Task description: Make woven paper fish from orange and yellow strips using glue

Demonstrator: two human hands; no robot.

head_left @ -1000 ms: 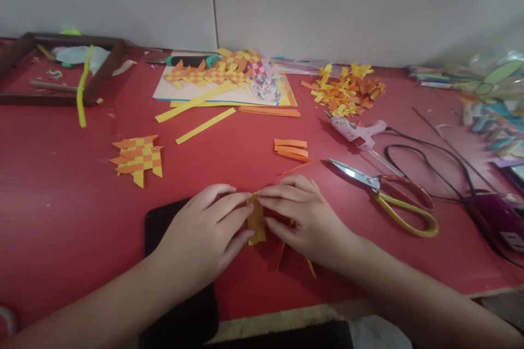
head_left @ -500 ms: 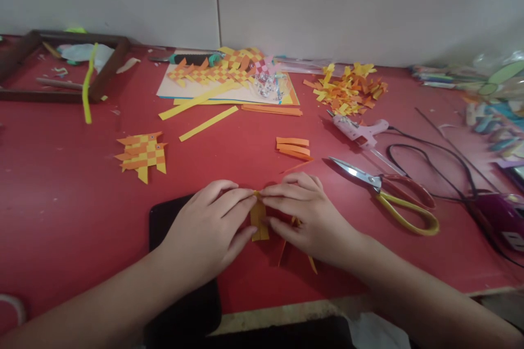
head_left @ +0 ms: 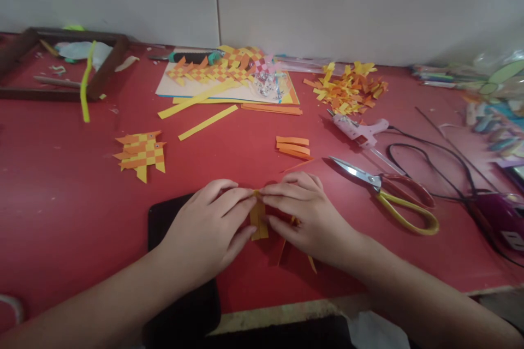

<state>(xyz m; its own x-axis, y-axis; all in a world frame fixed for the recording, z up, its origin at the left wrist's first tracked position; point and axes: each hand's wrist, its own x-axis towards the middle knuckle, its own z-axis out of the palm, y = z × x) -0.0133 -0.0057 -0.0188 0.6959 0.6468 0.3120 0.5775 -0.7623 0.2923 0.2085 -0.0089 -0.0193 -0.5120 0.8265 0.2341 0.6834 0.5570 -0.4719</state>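
Yellow paper strips (head_left: 259,222) lie side by side on the red table between my hands. My left hand (head_left: 216,223) presses their far end with its fingertips, its thumb beside their left edge. From the other side, my right hand (head_left: 305,212) pinches the same far end, its thumb near the right edge. Both hands are closed on the strips, and the fingers hide the top. Under my right hand, orange and yellow strip ends (head_left: 310,263) stick out, mostly covered. Short orange strips (head_left: 293,147) lie just beyond my hands.
Scissors (head_left: 380,185) and a pink glue gun (head_left: 360,130) with its cord lie right. Paper scraps (head_left: 350,87) are heaped behind. Two woven paper fish (head_left: 143,152) rest left. A dark phone-like slab (head_left: 184,305) sits under my left forearm. A brown frame (head_left: 110,65) stands far left.
My hands stay on the yellow strips in nearly the same pose. The whole view has shifted very slightly; nothing else has visibly moved.
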